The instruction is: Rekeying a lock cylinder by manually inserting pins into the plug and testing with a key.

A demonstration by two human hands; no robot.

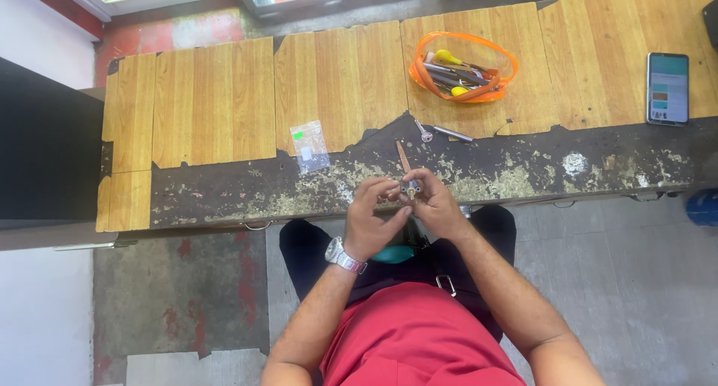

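Head view: small metal part (409,187) between both hands (407,206).

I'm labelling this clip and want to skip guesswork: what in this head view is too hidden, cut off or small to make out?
- Small metal part: both hands' fingers cover most of it; its kind is unclear.
- Left hand and right hand: their grip on the part is hidden by fingertips.
- Clear bag: contents too small.
- Tools in the orange tray: overlapping, hard to tell apart.
- Phone: screen too small.
- Blue thing: cut by the right edge.
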